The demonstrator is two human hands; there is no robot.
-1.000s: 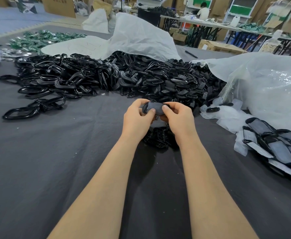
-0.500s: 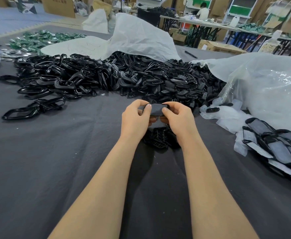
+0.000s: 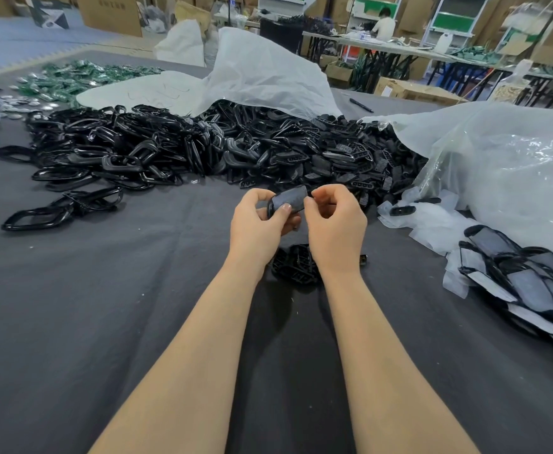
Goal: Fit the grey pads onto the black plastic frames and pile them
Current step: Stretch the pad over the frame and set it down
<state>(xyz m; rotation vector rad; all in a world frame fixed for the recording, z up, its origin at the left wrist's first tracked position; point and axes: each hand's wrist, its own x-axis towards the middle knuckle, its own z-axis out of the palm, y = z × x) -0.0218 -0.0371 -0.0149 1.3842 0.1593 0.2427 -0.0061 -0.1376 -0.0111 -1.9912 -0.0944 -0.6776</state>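
Both forearms reach in from the near edge over the dark cloth table point(image 3: 104, 322), roughly parallel, wrists close together. The hands meet above mid-table, just over a small pile point(image 3: 296, 263) of black frames lying on the cloth.

The held piece is one black frame point(image 3: 271, 207) with a grey pad point(image 3: 291, 198) on its face, up off the table between the hands. The left hand point(image 3: 255, 224) has its fingers curled under the frame and its thumb tip pressing on the pad's near edge. The right hand point(image 3: 335, 224) pinches the frame's right end between thumb and forefinger, with the other fingers curled in.

Versus half a second ago: the piece lay flat with a thumb near each end. Now it's tipped with the pad face towards the wearer, and the right thumb is off the top. The hands are in much the same spot.

Near right is a stack of padded frames point(image 3: 530, 283), partly on plastic. Beyond the hands a big heap of bare frames point(image 3: 170, 152) runs left to right. A clear bag point(image 3: 498, 165) sits far right, a white sheet point(image 3: 262, 73) lies behind the heap, and green parts point(image 3: 81, 73) are far left.
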